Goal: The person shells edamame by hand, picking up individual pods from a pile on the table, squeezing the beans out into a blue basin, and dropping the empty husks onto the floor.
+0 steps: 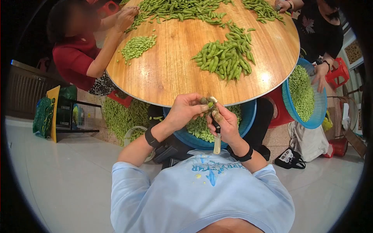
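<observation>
My left hand (188,109) is closed, pinching a green soybean pod (211,104) between thumb and fingertips. Right beside it, my right hand (226,123) wraps round a small hand tool (217,143) with a black part and a cream handle end hanging down; its working end is hidden by my fingers. The fingertips of both hands meet at the pod. Below them, a blue basin (250,116) holds shelled green beans (200,130). A pile of whole pods (227,56) lies on the round wooden table (175,70) ahead of my hands.
Shelled beans (138,47) lie at the table's left, with more pods (182,8) at the back. One person (77,58) sits left, another (320,35) right beside a blue basket (323,106) of beans. Pods (124,118) cover the floor at left, near a white bucket (130,136).
</observation>
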A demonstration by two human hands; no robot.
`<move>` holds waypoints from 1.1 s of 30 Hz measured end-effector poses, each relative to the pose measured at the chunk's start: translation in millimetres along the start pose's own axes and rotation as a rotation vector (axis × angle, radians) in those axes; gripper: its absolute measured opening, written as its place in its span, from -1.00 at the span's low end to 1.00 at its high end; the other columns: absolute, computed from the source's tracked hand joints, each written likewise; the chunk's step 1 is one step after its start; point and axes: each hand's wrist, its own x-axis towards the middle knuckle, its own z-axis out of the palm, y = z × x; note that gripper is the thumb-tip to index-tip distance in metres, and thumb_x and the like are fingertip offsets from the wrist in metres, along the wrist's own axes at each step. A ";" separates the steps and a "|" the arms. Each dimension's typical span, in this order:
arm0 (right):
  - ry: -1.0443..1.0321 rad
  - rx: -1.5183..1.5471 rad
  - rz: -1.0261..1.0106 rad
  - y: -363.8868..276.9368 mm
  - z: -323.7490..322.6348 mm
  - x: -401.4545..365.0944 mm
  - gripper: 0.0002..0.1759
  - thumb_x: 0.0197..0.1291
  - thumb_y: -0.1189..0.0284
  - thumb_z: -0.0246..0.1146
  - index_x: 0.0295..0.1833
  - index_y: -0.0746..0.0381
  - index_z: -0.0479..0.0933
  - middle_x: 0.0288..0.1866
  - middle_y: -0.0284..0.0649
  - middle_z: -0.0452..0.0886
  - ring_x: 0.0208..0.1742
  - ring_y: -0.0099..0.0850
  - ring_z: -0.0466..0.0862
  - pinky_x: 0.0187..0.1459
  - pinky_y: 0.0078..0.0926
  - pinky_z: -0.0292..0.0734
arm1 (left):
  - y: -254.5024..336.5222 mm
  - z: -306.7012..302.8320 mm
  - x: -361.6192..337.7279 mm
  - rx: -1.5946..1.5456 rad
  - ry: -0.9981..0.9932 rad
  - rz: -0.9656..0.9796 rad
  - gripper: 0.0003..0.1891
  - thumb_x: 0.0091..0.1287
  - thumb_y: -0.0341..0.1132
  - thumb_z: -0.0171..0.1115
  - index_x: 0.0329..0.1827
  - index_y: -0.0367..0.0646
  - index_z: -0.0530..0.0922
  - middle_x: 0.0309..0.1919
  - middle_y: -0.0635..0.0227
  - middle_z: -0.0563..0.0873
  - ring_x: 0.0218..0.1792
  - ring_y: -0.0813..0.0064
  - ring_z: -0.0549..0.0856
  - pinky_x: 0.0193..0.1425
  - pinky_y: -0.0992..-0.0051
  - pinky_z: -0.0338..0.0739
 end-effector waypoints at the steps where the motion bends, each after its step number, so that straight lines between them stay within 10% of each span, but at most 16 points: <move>1: -0.007 -0.020 -0.010 1.3 -0.8 -0.1 -0.50 0.45 0.43 -0.02 0.45 0.26 0.19 -0.33 -0.22 0.48 -0.52 -0.55 0.43 -0.60 -0.68 0.35 | -0.4 0.6 -0.6 -0.003 0.001 -0.002 -0.88 0.26 -0.48 0.29 -0.16 -0.27 0.62 -0.47 0.46 0.64 -0.51 0.76 0.54 -0.51 0.72 0.37; 13: 0.036 -0.212 -0.075 4.5 -2.4 -0.4 -0.58 0.40 0.55 -0.02 0.35 0.32 0.35 -0.45 -0.37 0.47 -0.63 -0.70 0.32 -0.62 -0.76 0.19 | -12.5 -2.6 -3.8 0.090 -0.024 0.135 -0.86 0.32 -0.45 0.20 -0.12 -0.30 0.59 -0.42 0.50 0.61 -0.43 0.77 0.51 -0.38 0.73 0.39; 18: -0.098 -0.139 -0.034 1.2 -11.7 2.1 -0.57 0.32 0.62 0.06 0.31 0.35 0.39 -0.39 -0.29 0.55 -0.56 -0.64 0.44 -0.55 -0.70 0.33 | -7.2 -11.6 3.8 -0.418 -0.257 -0.223 -0.90 0.31 -0.45 0.20 -0.18 -0.28 0.58 -0.46 0.48 0.58 -0.47 0.77 0.51 -0.44 0.73 0.36; 19: -0.040 -0.506 -0.286 7.8 -11.6 2.1 -0.56 0.27 0.66 0.10 0.28 0.36 0.41 -0.34 -0.23 0.58 -0.47 -0.59 0.50 -0.47 -0.66 0.42 | -9.9 -9.4 3.9 -0.418 -0.256 -0.223 -0.90 0.31 -0.45 0.20 -0.18 -0.28 0.58 -0.46 0.48 0.58 -0.47 0.77 0.51 -0.44 0.73 0.36; 21: 0.044 -0.952 -0.579 7.9 -11.9 2.0 -0.56 0.14 0.72 0.20 0.19 0.40 0.44 -0.21 -0.08 0.64 -0.25 -0.44 0.63 -0.22 -0.56 0.55 | -16.3 2.3 2.8 -0.280 -0.125 -0.224 -0.92 0.31 -0.43 0.22 -0.21 -0.25 0.55 -0.49 0.51 0.57 -0.56 0.77 0.45 -0.53 0.73 0.29; 24: 0.157 -0.756 -0.325 13.3 -20.3 -5.3 -0.60 0.15 0.69 0.21 0.14 0.40 0.46 -0.24 -0.12 0.64 -0.30 -0.44 0.64 -0.26 -0.57 0.54 | -14.8 17.1 -0.3 0.012 -0.068 -0.038 -0.94 0.32 -0.43 0.19 -0.23 -0.24 0.54 -0.51 0.53 0.55 -0.55 0.79 0.46 -0.53 0.75 0.28; 29: 0.169 -0.880 -0.482 11.1 -24.0 -4.1 -0.65 0.13 0.63 0.28 0.06 0.39 0.48 -0.33 -0.20 0.63 -0.40 -0.47 0.63 -0.35 -0.54 0.52 | 0.8 13.7 -9.4 0.123 -0.069 -0.011 -0.93 0.31 -0.41 0.19 -0.27 -0.23 0.54 -0.54 0.56 0.52 -0.53 0.81 0.45 -0.51 0.72 0.30; 31: 0.130 -0.751 -0.353 4.0 -25.5 -7.7 -0.66 0.12 0.60 0.31 0.03 0.38 0.48 -0.39 -0.17 0.61 -0.46 -0.41 0.63 -0.41 -0.54 0.50 | 16.1 -0.8 -23.2 0.518 -0.113 -0.061 -0.88 0.21 -0.43 0.18 -0.34 -0.34 0.53 -0.57 0.22 0.61 -0.52 0.50 0.62 -0.44 0.45 0.49; 33: 0.063 -0.899 -0.353 -0.3 -24.1 -5.8 -0.67 0.12 0.58 0.31 0.02 0.37 0.47 -0.41 -0.14 0.60 -0.47 -0.37 0.63 -0.43 -0.52 0.49 | 17.5 -19.9 -44.1 1.056 -0.083 0.385 -0.89 0.12 -0.45 0.16 -0.38 -0.36 0.55 -0.51 -0.01 0.65 -0.48 0.14 0.68 -0.37 0.20 0.54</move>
